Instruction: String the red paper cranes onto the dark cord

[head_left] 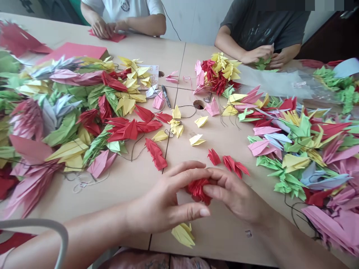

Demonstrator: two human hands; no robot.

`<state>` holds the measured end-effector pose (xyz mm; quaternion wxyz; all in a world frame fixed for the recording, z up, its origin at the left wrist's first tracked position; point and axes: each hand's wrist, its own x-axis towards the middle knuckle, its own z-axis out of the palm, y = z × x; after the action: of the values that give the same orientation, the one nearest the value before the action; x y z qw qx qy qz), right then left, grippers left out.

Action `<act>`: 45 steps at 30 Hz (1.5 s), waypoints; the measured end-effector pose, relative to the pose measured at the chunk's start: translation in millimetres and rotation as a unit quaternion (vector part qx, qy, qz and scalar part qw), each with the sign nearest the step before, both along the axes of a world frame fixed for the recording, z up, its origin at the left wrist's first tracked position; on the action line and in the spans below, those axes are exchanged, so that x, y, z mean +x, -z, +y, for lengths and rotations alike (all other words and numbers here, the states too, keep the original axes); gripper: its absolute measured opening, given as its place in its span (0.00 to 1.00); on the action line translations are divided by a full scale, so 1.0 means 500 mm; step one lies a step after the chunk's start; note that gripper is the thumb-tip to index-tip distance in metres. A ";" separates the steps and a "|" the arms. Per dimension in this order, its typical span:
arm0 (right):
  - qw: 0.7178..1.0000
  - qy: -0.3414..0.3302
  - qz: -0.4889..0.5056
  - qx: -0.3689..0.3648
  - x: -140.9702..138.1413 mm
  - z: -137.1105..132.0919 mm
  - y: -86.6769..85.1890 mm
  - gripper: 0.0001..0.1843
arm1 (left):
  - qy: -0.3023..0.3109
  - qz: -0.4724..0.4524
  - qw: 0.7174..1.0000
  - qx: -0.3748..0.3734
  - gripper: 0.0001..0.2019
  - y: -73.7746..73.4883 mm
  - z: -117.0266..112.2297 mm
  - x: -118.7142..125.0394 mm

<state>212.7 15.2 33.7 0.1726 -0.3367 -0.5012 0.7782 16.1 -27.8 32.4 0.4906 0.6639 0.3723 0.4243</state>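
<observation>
A tight bundle of folded red paper cranes [198, 189] is between my hands, low over the table. My right hand [238, 194] grips it, thumb on the near side and fingers curled over the far side. My left hand [171, 196] arches around its left side with the thumb stretched out and apart. The left fingertips reach over the bundle to the right fingers; whether they press on it is hidden. Beyond my hands lie loose red paper cranes [235, 165] and another red stack [156, 154]. A yellow paper crane [183, 234] lies near the table's front edge.
Strings of multicoloured paper cranes heap up at left [67, 123] and right [303, 149]. A pen [166, 96], dark threads and small yellow cranes [197, 140] lie mid-table. Across the table [134, 194], two people handle red and green paper. A grey curved tube [63, 239] is at lower left.
</observation>
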 end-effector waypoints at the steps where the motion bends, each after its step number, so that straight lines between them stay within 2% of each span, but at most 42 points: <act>1: 0.998 -0.006 -0.042 0.055 0.000 -0.003 -0.004 0.08 | -0.020 0.033 0.999 0.000 0.22 -0.001 -0.002 0.001; 4: 0.969 -0.028 -0.143 0.198 -0.001 -0.010 -0.013 0.06 | -0.043 0.089 0.994 -0.040 0.13 -0.003 -0.004 0.002; 7: 0.949 -0.043 -0.178 0.257 -0.002 -0.012 -0.014 0.05 | -0.040 0.077 0.995 -0.051 0.10 -0.005 -0.003 -0.001; 11: 0.932 -0.048 -0.173 0.314 -0.001 -0.007 -0.012 0.06 | -0.046 0.036 0.996 -0.067 0.04 -0.001 -0.004 -0.005; 15: 0.951 -0.047 -0.150 0.265 -0.002 -0.010 -0.009 0.06 | -0.054 -0.005 0.993 -0.105 0.08 0.008 -0.007 -0.002; 18: 0.955 -0.028 -0.132 0.263 -0.001 -0.013 -0.009 0.15 | -0.044 -0.028 0.989 -0.137 0.18 0.007 0.001 -0.004; 21: 0.961 0.063 -0.097 0.250 0.009 -0.004 -0.013 0.13 | -0.075 -0.031 0.989 -0.125 0.21 0.002 0.016 -0.017; 22: 0.966 0.108 -0.073 0.222 0.015 0.003 -0.013 0.13 | -0.097 -0.002 0.990 -0.103 0.19 0.003 0.021 -0.023; 24: 0.971 0.190 -0.015 0.146 0.027 0.020 -0.013 0.14 | -0.119 0.114 0.986 -0.041 0.17 0.010 0.027 -0.034; 25: 0.970 0.217 0.011 0.105 0.033 0.028 -0.013 0.14 | -0.105 0.183 0.977 -0.007 0.17 0.017 0.029 -0.037; 27: 0.968 0.244 0.043 0.037 0.042 0.040 -0.011 0.14 | -0.039 0.300 0.951 0.059 0.20 0.033 0.028 -0.039; 29: 0.969 0.244 0.047 0.001 0.045 0.045 -0.010 0.14 | 0.018 0.367 0.924 0.107 0.20 0.047 0.026 -0.034; 32: 0.979 0.204 0.015 -0.015 0.041 0.042 -0.009 0.15 | 0.027 0.416 0.901 0.118 0.16 0.054 0.023 -0.026; 36: 0.993 0.098 -0.067 0.008 0.035 0.039 -0.004 0.18 | 0.020 0.428 0.898 0.099 0.11 0.049 0.021 -0.027; 39: 0.993 0.031 -0.100 0.048 0.036 0.043 0.001 0.16 | 0.019 0.418 0.903 0.101 0.10 0.050 0.020 -0.026; 43: 0.992 0.031 -0.095 0.071 0.038 0.045 0.002 0.15 | 0.012 0.396 0.911 0.111 0.17 0.051 0.024 -0.008; 45: 0.993 0.055 -0.084 0.070 0.037 0.043 0.000 0.16 | 0.012 0.420 0.901 0.110 0.15 0.048 0.027 0.004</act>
<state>231.3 36.9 33.8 0.1952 -0.4147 -0.5480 0.6997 18.1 -14.2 8.5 0.2172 0.8347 0.4867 0.1386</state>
